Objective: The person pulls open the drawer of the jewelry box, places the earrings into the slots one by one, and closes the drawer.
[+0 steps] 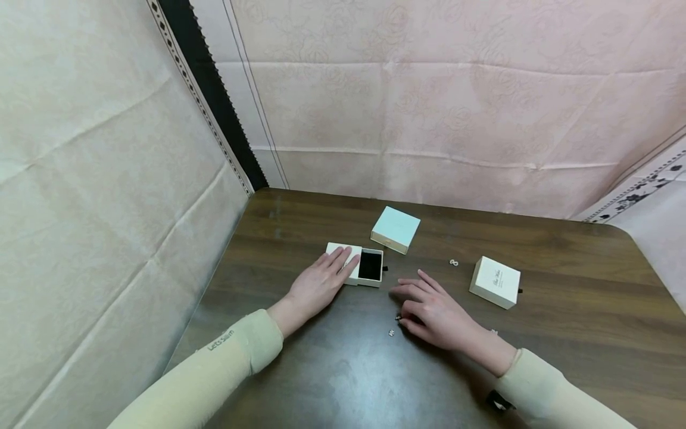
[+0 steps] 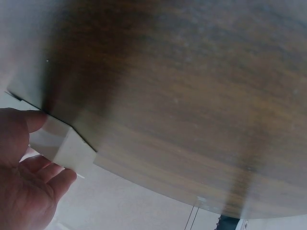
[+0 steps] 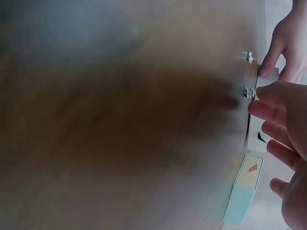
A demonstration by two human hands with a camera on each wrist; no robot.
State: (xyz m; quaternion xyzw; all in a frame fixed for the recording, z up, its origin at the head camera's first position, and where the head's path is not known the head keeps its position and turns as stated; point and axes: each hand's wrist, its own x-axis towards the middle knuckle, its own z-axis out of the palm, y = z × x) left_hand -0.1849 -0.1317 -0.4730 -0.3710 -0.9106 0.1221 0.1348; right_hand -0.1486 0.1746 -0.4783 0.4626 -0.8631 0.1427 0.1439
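With my left hand (image 1: 316,286) I hold the white drawer box (image 1: 353,274), thumb against its side and fingers laid over the sleeve; its black-lined drawer (image 1: 370,265) sticks partly out to the right, with a black pull tab (image 1: 385,269) at that end. My right hand (image 1: 429,310) is on the near right side of the drawer box, thumb and forefinger bent in around a small silvery trinket (image 3: 250,92). The tips look to meet it, but I cannot tell whether they truly pinch it or merely touch it. The relation that counts, as I judge it: the trinket sits nearer my body than the drawer box and a little to its right, so from these fingertips the drawer lies away from me and to the left, its sliding axis running crosswise. My right hand is plainly the nearer one to the trinket; which way the piece's own long axis points is too small to tell. A second silvery trinket (image 1: 391,333) lies on the brown wooden table (image 1: 343,357), also on the near side of the drawer box, close by the first. Beyond the drawer box and to its right is a mint-green box (image 1: 395,229), near but apart; well to its right are a ring-like piece (image 1: 454,262) and, farther over, a white lettered box (image 1: 495,282).
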